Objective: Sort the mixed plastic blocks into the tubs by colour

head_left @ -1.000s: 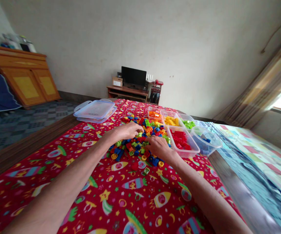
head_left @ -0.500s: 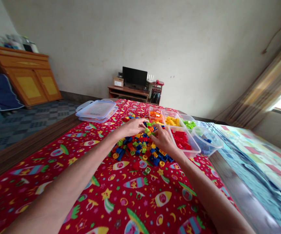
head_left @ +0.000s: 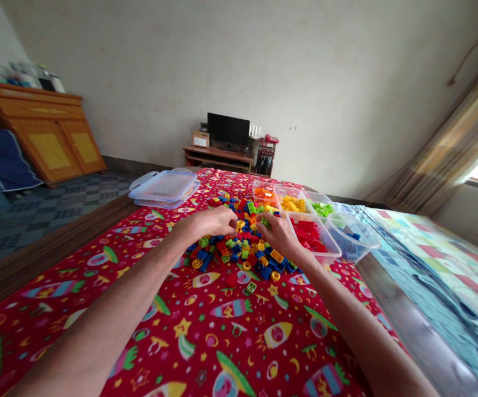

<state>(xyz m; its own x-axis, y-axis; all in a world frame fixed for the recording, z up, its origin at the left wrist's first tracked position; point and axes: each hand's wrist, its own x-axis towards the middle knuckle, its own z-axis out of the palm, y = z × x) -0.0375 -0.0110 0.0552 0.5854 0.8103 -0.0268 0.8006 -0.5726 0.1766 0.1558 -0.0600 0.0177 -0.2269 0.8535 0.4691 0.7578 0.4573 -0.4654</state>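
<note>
A heap of small mixed-colour plastic bricks (head_left: pixel 239 245) lies on a red cloth with a rocket print (head_left: pixel 206 331). My left hand (head_left: pixel 214 220) rests on the heap's left side with its fingers curled into the bricks. My right hand (head_left: pixel 278 234) is at the heap's right side, fingers pinched on a small green brick (head_left: pixel 266 222). What the left fingers hold is hidden. Beyond stand clear tubs of orange (head_left: pixel 264 196), yellow (head_left: pixel 292 204), green (head_left: pixel 320 208), red (head_left: pixel 310 234) and blue (head_left: pixel 352 237) bricks.
Stacked clear lids (head_left: pixel 164 187) lie at the cloth's far left. A dark wooden edge (head_left: pixel 404 320) runs along the right, with a patterned mat (head_left: pixel 450 259) past it. A TV stand (head_left: pixel 226 154) and a wooden cabinet (head_left: pixel 44 132) stand by the far wall.
Both hands moved up over the heap towards the tubs, then the left hand dropped back onto the heap's left side. The right hand now pinches a green brick.
</note>
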